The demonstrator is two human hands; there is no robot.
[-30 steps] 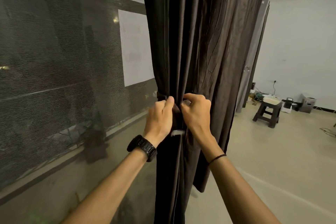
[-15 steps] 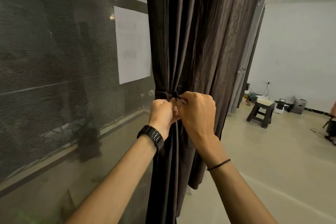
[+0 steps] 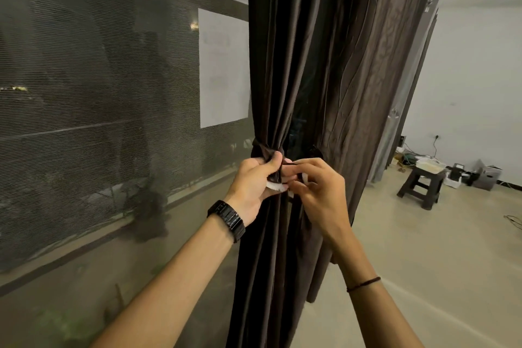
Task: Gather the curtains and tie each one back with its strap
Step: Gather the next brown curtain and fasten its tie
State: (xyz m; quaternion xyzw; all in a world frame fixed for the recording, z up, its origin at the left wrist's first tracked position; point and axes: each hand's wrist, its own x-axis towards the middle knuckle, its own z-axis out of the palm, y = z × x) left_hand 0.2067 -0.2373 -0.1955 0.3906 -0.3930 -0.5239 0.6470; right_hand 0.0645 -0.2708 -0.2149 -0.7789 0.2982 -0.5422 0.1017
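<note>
A dark brown curtain [image 3: 319, 65] hangs gathered into folds in front of me. A dark strap [image 3: 261, 150] wraps round its waist from the left. My left hand [image 3: 254, 181] grips the strap's left end, with a white fastening patch [image 3: 275, 186] showing under its fingers. My right hand [image 3: 319, 192] pinches the strap's other end with its white tab [image 3: 305, 178], right beside the left hand. The two ends meet between my fingers; how they join is hidden.
A mesh-screened window [image 3: 113, 107] with white paper sheets [image 3: 223, 65] fills the left. A second curtain [image 3: 406, 93] hangs further back. A dark stool [image 3: 421, 183], boxes [image 3: 485, 175] and cables sit by the far white wall on a beige floor [image 3: 423, 263].
My hands have shifted slightly apart, and the strap's white fastening patches now show between them. The right hand's fingers have uncurled into a pinch. The view has moved closer to the curtain.
</note>
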